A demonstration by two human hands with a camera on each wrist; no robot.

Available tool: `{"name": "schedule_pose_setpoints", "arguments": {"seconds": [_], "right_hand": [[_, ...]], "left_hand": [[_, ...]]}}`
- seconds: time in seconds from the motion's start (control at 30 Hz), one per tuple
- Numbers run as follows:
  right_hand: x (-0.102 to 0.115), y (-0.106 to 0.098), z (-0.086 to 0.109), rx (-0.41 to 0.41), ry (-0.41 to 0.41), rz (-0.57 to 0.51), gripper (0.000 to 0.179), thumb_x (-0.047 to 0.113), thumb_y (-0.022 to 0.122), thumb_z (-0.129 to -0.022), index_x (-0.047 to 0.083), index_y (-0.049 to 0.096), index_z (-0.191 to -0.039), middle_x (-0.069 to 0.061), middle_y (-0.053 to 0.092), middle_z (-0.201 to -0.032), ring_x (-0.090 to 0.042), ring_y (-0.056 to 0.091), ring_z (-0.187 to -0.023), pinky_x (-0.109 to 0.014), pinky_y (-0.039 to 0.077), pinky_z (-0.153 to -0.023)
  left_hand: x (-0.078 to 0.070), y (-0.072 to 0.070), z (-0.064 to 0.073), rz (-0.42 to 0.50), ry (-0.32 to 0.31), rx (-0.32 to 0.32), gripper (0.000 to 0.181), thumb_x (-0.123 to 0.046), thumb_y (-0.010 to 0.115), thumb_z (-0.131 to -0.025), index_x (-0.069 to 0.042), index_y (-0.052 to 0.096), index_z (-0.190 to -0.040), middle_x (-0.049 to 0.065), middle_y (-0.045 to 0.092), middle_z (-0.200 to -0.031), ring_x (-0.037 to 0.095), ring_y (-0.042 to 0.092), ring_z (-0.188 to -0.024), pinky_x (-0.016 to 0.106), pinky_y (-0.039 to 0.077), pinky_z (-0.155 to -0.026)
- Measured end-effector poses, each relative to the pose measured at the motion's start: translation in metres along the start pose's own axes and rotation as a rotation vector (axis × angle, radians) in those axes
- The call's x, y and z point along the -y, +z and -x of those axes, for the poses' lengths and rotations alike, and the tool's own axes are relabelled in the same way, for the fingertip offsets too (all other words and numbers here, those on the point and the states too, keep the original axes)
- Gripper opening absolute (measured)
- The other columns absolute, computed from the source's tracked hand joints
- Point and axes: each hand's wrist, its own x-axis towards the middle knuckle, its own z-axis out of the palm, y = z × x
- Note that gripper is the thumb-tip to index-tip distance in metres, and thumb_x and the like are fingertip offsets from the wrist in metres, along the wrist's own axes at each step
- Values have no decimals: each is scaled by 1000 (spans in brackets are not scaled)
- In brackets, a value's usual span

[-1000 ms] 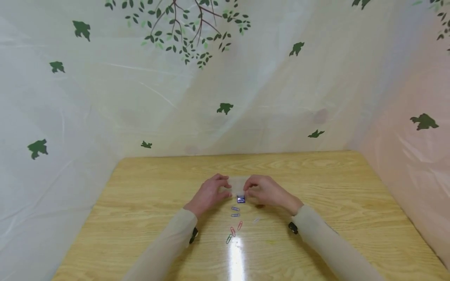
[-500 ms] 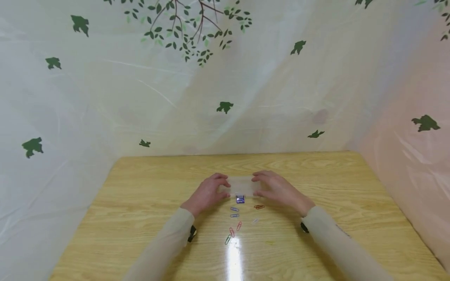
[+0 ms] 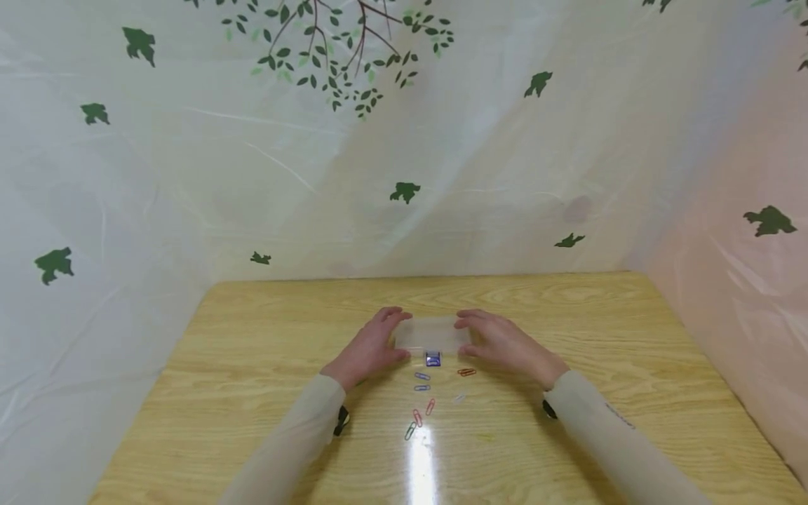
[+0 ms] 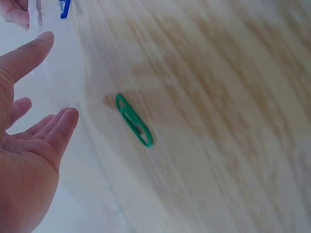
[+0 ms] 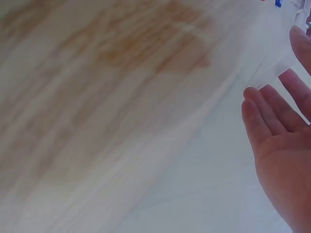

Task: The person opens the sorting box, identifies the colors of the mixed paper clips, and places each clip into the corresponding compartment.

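Observation:
A clear, flat plastic box (image 3: 432, 333) lies on the table, with a small dark blue piece (image 3: 432, 358) at the middle of its near edge. My left hand (image 3: 371, 348) is at the box's left end, thumb and fingers spread apart. At the opposite end is my right hand (image 3: 505, 345), its thumb apart from the fingers. Both wrist views show relaxed, mostly straight fingers; whether they touch the plastic I cannot tell. In the left wrist view a green paper clip (image 4: 133, 120) rests on the wood beside the left hand.
Nearer me lie blue paper clips (image 3: 421, 387), red paper clips (image 3: 431, 407), another green paper clip (image 3: 410, 430), a white clip (image 3: 459, 398) and a faint yellow one (image 3: 485, 437). Orange-red clips (image 3: 466, 372) are by the right thumb. A patterned sheet (image 3: 315, 210) hangs behind the table.
My right hand has drawn away from the blue piece to the box's right end, its fingers parting and uncovering the orange-red clips. The left hand has shifted slightly left.

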Motion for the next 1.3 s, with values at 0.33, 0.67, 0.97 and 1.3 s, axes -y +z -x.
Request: {"name": "schedule_pose_setpoints", "arguments": {"seconds": [0.33, 0.67, 0.97, 1.3], "right_hand": [[-1, -5, 2, -52, 1, -30, 41, 30, 73, -99, 5, 69, -131, -16, 60, -145, -37, 54, -135, -56, 44, -111], [-7, -7, -2, -142, 63, -211, 35, 31, 70, -101, 6, 70, -126, -11, 69, -126, -29, 66, -117, -49, 55, -99], [-10, -7, -6, -237, 69, -270, 24, 24, 67, -103, 4, 71, -116, -11, 72, -116, -30, 71, -107, -46, 59, -92], [-12, -11, -13, -266, 123, -331, 27, 21, 60, -107, 1, 70, -123, -14, 73, -116, -26, 73, -102, -41, 61, -88]], "left_hand": [[-5, -4, 1, 27, -60, -1, 90, -22, 84, -90, -5, 31, -161, 20, 43, -158, 37, 47, -140, 50, 39, -117], [-1, -2, 1, 109, -89, -19, 101, -19, 86, -87, -10, 22, -165, 18, 40, -159, 34, 55, -133, 50, 43, -113], [-2, -2, 3, 127, -98, -33, 100, -19, 86, -87, -9, 23, -164, 17, 39, -156, 33, 56, -131, 49, 45, -112], [1, -1, 4, 217, -94, -54, 100, -13, 86, -86, -7, 23, -163, 19, 37, -156, 34, 56, -132, 46, 48, -109]]}}
